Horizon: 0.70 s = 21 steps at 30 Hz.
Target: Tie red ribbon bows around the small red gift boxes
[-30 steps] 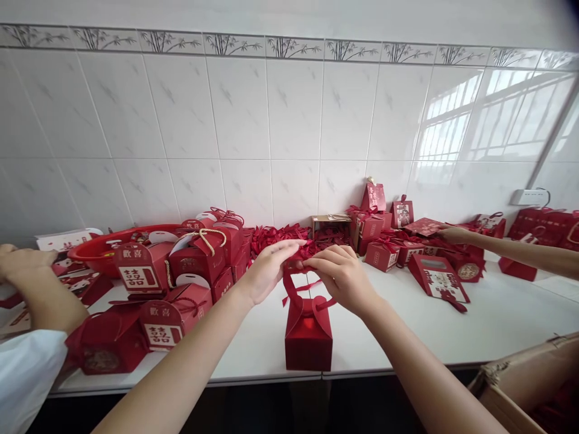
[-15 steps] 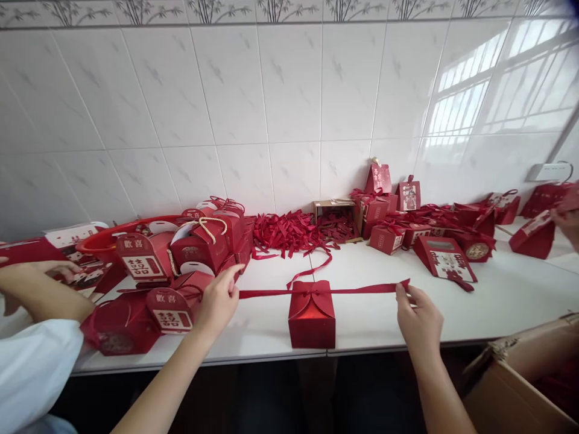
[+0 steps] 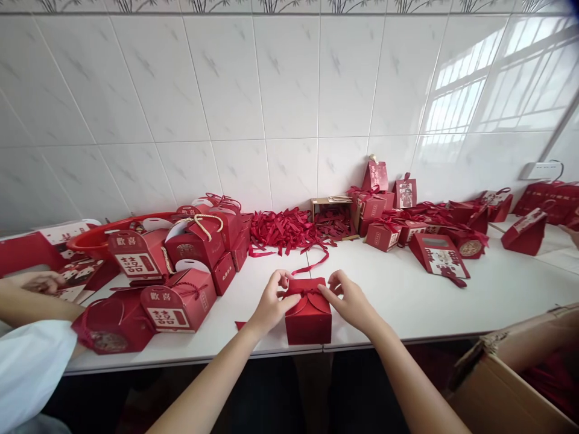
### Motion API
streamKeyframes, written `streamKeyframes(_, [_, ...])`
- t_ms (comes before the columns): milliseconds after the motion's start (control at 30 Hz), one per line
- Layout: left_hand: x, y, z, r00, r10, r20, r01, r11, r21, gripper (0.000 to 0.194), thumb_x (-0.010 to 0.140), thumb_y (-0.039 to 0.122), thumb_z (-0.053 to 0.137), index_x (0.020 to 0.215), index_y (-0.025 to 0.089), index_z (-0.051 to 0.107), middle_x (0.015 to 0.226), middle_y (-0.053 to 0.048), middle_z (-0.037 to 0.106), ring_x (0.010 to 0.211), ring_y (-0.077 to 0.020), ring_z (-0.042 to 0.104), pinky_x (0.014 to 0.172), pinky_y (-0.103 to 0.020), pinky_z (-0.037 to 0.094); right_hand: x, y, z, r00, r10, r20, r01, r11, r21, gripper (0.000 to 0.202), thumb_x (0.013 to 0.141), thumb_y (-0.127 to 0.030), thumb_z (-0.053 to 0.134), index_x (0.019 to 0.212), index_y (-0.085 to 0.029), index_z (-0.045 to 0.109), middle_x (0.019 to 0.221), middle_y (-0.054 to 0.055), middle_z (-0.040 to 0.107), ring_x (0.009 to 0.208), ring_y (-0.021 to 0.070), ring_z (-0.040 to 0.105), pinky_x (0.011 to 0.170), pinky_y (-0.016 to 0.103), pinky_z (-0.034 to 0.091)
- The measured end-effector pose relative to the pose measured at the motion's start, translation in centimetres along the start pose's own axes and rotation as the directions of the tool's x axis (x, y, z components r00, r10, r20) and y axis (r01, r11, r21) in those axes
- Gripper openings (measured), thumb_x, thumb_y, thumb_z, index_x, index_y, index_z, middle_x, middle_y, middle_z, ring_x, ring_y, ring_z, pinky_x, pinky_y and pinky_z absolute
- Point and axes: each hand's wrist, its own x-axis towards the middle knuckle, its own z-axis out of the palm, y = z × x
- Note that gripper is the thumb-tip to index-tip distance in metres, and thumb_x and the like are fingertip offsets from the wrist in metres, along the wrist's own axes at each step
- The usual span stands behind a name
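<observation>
We work at the white table (image 3: 407,301), near its front edge. Our small red box (image 3: 308,313) sits between our hands. It looks light and easy to crush, so we hold it gently. Our left hand (image 3: 271,301) and right hand (image 3: 350,301) pinch the soft, slippery ribbon (image 3: 303,292) on top.

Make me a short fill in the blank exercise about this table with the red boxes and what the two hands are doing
Both hands, the left hand and the right hand, grip a ribbon on top of a small ____ box.
That box stands near the ____ edge of the white table.
The loose pile of red ribbons lies against the tiled ____.
An open ____ carton sits at lower right.

Missing words: red; front; wall; cardboard
</observation>
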Motion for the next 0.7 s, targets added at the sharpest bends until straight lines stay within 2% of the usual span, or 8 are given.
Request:
streamKeyframes(100, [-0.3, -0.2, 0.9, 0.999, -0.051, -0.005, 0.051, 0.998, -0.031, 0.021, 0.066, 0.019, 0.056, 0.082, 0.022, 0.043, 0.079, 0.004, 0.042, 0.074, -0.0121, 0.047, 0.066, -0.023, 0.042, 0.0, -0.2, 0.2, 0.994, 0.075, 0.075, -0.079, 0.995, 0.056, 0.033, 0.079, -0.051, 0.055, 0.072, -0.022, 0.041, 0.062, -0.005, 0.047, 0.056, 0.012, 0.044, 0.054, 0.025, 0.038])
streamKeyframes(233, [-0.6, -0.2, 1.0, 0.988, -0.156, 0.017, 0.156, 0.987, -0.031, 0.02, 0.072, 0.025, 0.053, 0.079, 0.023, 0.035, 0.075, 0.005, 0.04, 0.068, -0.012, 0.046, 0.064, -0.024, 0.039, -0.2, -0.8, -0.6, 0.954, 0.223, 0.201, -0.235, 0.971, 0.037, 0.04, 0.077, -0.055, 0.054, 0.061, -0.02, 0.042, 0.054, -0.006, 0.038, 0.051, 0.0097, 0.034, 0.048, 0.023, 0.029])
streamKeyframes(367, [-0.7, 0.1, 0.0, 0.975, -0.204, 0.083, 0.203, 0.979, 0.025, 0.028, 0.073, 0.038, 0.059, 0.069, 0.022, 0.036, 0.066, 0.006, 0.039, 0.062, -0.0126, 0.043, 0.06, -0.025, 0.036, -0.2, -1.0, -1.4, 0.959, 0.147, 0.242, -0.186, 0.971, 0.147, 0.041, 0.075, -0.052, 0.059, 0.058, -0.019, 0.044, 0.054, -0.006, 0.037, 0.051, 0.0084, 0.032, 0.048, 0.022, 0.026])
streamKeyframes(500, [-0.9, 0.5, -1.1, 0.987, -0.156, 0.047, 0.138, 0.953, 0.268, 0.04, 0.072, 0.05, 0.061, 0.06, 0.02, 0.037, 0.067, 0.005, 0.039, 0.063, -0.0138, 0.042, 0.061, -0.026, 0.033, -0.2, -0.4, -1.7, 0.968, 0.158, 0.195, -0.199, 0.956, 0.217, 0.039, 0.073, -0.052, 0.062, 0.06, -0.019, 0.043, 0.054, -0.008, 0.034, 0.046, 0.0066, 0.027, 0.044, 0.022, 0.022])
streamKeyframes(567, [-1.0, 0.6, -1.3, 0.988, -0.148, 0.037, 0.127, 0.934, 0.333, 0.043, 0.071, 0.055, 0.06, 0.059, 0.02, 0.037, 0.068, 0.004, 0.04, 0.064, -0.0143, 0.042, 0.061, -0.026, 0.032, -0.2, -0.1, -1.6, 0.968, 0.173, 0.184, -0.21, 0.955, 0.21, 0.04, 0.073, -0.052, 0.062, 0.059, -0.02, 0.043, 0.054, -0.008, 0.033, 0.045, 0.0064, 0.025, 0.044, 0.023, 0.022])
streamKeyframes(700, [-0.9, 0.5, -1.6, 0.96, -0.234, 0.152, 0.199, 0.957, 0.212, 0.045, 0.074, 0.06, 0.054, 0.06, 0.021, 0.037, 0.061, 0.005, 0.038, 0.06, -0.0136, 0.04, 0.058, -0.025, 0.032, -0.3, 0.1, -1.7, 0.985, 0.085, 0.15, -0.113, 0.975, 0.191, 0.036, 0.074, -0.049, 0.062, 0.063, -0.019, 0.044, 0.056, -0.007, 0.037, 0.051, 0.0084, 0.032, 0.049, 0.023, 0.027])
